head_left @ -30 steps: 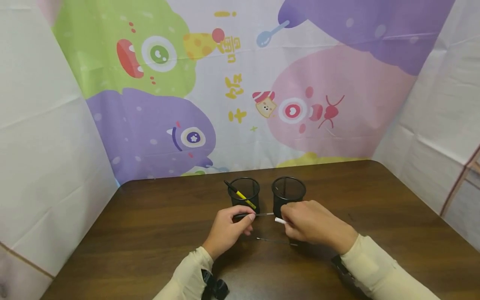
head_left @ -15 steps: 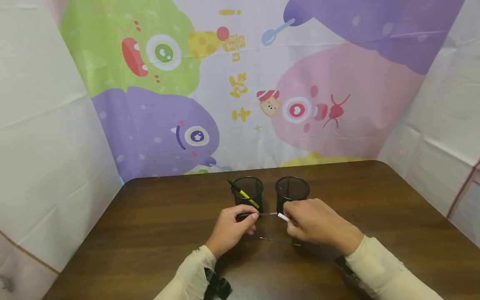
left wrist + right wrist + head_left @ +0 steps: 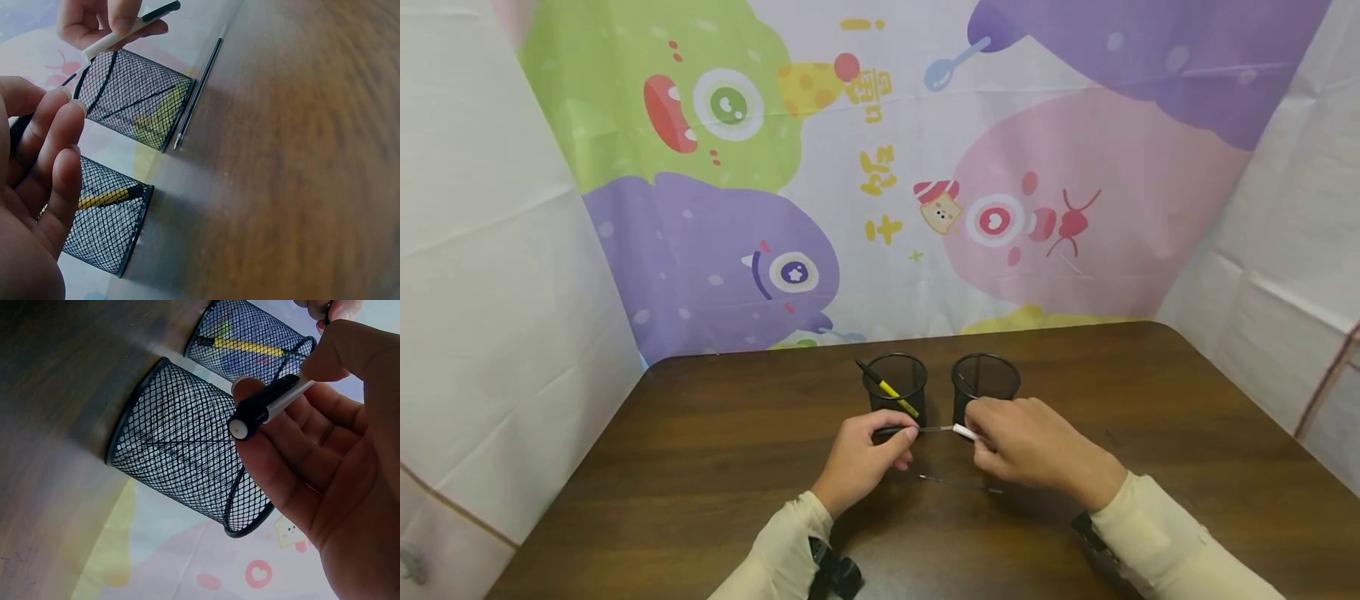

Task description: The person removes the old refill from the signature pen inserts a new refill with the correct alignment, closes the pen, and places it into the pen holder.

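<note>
My left hand [image 3: 865,450] pinches a black pen part [image 3: 887,430]; its far end is hidden by the fingers. From it a thin pen refill [image 3: 936,428] sticks out to the right. My right hand [image 3: 1037,446] holds a white pen barrel [image 3: 964,432] between thumb and fingers, and its black clip end [image 3: 253,412] shows in the right wrist view. The barrel's open end is at the refill's tip; whether the tip is inside I cannot tell. A second refill [image 3: 200,90] lies on the table in front of the right mesh cup.
Two black mesh pen cups stand behind the hands on the brown table [image 3: 737,433]. The left cup [image 3: 895,357] holds a yellow and black pen [image 3: 887,387]. Through the right cup [image 3: 175,450] shows a thin dark line, unclear what. A patterned cloth [image 3: 880,292] hangs behind the table.
The view has shifted slightly. The white barrel's open end has come up from below the refill and now lines up with its tip. The left hand keeps its pinch.
</note>
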The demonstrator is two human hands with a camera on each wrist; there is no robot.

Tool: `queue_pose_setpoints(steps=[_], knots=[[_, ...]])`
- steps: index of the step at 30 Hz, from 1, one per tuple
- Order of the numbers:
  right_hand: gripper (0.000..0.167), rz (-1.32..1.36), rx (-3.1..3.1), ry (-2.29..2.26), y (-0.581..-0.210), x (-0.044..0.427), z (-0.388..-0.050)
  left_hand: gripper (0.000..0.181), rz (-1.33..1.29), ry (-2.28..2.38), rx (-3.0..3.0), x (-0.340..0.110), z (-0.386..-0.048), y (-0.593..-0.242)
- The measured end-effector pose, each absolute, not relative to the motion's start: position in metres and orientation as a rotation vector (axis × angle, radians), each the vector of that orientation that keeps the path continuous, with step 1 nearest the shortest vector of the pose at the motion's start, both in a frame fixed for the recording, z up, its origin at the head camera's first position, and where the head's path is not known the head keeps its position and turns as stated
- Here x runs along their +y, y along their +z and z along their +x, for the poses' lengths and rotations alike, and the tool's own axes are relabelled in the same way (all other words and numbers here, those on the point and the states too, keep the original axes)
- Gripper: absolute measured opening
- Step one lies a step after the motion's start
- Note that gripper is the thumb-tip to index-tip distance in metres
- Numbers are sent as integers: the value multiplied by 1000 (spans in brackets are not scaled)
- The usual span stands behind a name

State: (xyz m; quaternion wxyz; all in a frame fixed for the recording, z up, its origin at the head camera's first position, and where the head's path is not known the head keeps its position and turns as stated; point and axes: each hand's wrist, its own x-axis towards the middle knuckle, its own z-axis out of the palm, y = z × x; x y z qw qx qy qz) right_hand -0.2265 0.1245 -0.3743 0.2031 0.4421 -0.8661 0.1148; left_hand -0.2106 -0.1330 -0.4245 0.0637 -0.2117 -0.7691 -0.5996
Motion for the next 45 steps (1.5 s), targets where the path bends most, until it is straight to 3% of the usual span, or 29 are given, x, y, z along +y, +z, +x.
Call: queue_pose_setpoints(steps=[45], knots=[[19,1219,-2405,317,-371,122,-223,17,-640,-1767,-2319,-135,-208,-424]])
